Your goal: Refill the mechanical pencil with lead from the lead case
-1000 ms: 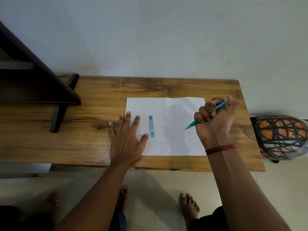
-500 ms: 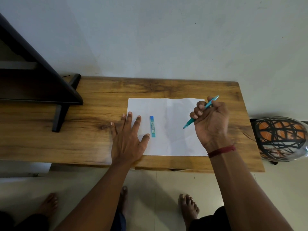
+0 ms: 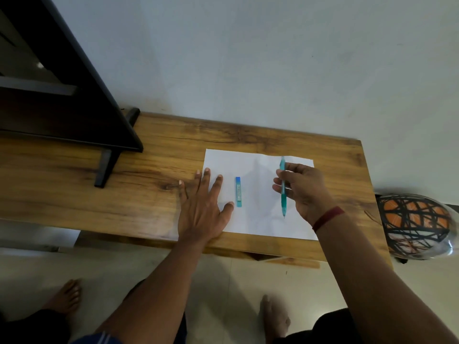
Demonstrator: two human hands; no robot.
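A slim blue lead case [image 3: 238, 191] lies on a white sheet of paper [image 3: 250, 219] on the wooden table [image 3: 154, 194]. My left hand [image 3: 202, 212] rests flat with fingers spread on the paper's left edge, its thumb just left of the case. My right hand [image 3: 304, 192] holds a teal mechanical pencil [image 3: 283, 187] between thumb and fingers over the right part of the paper. The pencil stands almost vertical in view, tip toward me just above the sheet.
A black monitor [image 3: 62, 100] on a black stand [image 3: 109, 162] fills the table's left half. A helmet [image 3: 414, 224] with orange and black pattern sits past the table's right end. The wall runs behind; bare feet show on the tiled floor below.
My right hand has turned the pencil from a slant with the tip to the left into a near-vertical line with the tip toward me. The grip went from a fist to fingertips. My left hand stayed put.
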